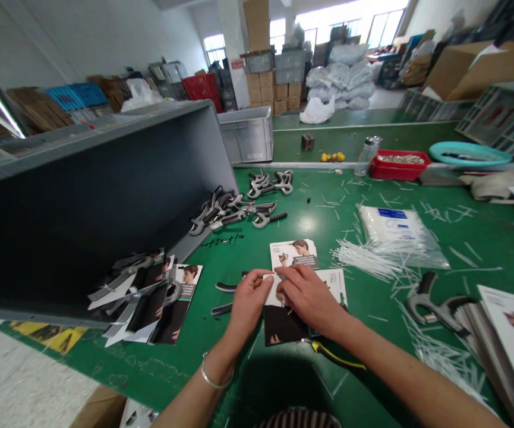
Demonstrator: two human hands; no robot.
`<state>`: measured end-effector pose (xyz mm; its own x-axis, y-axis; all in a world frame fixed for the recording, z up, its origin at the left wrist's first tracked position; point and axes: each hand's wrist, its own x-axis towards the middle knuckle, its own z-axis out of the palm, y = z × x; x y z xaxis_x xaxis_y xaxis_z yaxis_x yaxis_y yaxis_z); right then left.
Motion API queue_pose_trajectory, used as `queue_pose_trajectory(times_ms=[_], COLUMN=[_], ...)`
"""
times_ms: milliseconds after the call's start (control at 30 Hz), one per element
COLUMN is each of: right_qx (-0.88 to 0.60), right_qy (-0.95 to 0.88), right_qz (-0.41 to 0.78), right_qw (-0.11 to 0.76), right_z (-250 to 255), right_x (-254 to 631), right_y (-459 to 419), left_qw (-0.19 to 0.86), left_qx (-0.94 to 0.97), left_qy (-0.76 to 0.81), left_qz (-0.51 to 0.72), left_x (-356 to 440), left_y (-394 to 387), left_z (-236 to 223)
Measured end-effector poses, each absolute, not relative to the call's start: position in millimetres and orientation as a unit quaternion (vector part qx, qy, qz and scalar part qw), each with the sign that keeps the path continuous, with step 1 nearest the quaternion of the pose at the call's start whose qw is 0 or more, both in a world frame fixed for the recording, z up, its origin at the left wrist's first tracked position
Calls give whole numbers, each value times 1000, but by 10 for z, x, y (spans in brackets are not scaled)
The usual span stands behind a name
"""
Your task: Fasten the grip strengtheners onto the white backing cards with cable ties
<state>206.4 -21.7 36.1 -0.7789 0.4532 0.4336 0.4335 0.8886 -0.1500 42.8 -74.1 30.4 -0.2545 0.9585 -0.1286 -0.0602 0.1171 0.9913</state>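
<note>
My left hand (251, 292) is closed at the left edge of a printed card (286, 324), thumb and forefinger pinched together. Over the same card, my right hand (309, 297) has its fingers bent and drawn together close to the left fingertips. Whatever thin piece lies between the fingertips is too small to make out. Two dark tool handles (224, 309) stick out left of my left hand. Yellow-and-black pliers (337, 356) lie at the card's lower edge. Behind my hands is a small stack of printed cards (293, 252).
Grey-handled tools (234, 211) are heaped by a tipped grey crate (105, 196), with carded tools (150, 297) at its mouth. White cable ties (368, 260) lie beside a bag of ties (394, 229). Right are another tool (430, 306), a card stack (510, 345) and a red tray (399, 169).
</note>
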Motion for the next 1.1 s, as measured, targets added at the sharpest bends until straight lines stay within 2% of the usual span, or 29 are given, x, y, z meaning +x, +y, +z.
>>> queue_pose_trajectory(times_ms=[100,200,300,433,500,600,667,733,833,967,1033,1100], right_qx=[-217,-208,-262,-361,-360,-323,-302,-284,-258,-290,-337,-356], right_qy=[-943,-940,-912,-848,-843,-859,-869,-877,-888,-880,-871,-875], right_qz=[28,92,135,169,216,274,280,283,295,268,216,180], right_qw=[249,253,285,350,337,288,272,264,242,264,286,275], right_z=[311,348,434,406,275,2,-152,-240,-261,-241,-257,-274], right_x=[2062,2147,2336,2569,2591,2526,2480,2466,2492,2562,2617,2684], right_y=[-169,-78,38,93,63,27,58,134,260,250,175,118], left_qw=[425,379,396,473,495,472,406,298,153,125,120,127], left_qx=[414,396,304,227,207,243,340,477,637,718,733,722], left_qy=[606,640,631,582,575,611,652,684,703,684,668,680], left_qz=[530,539,594,621,618,587,542,464,277,22,-30,-29], left_x=[437,393,355,473,604,730,649,394,-171,-694,-787,-847], left_y=[-737,-722,-717,-761,-809,-927,-1025,-1100,-1086,-906,-862,-872], left_z=[250,174,90,-49,-130,-213,-211,-159,-32,107,133,137])
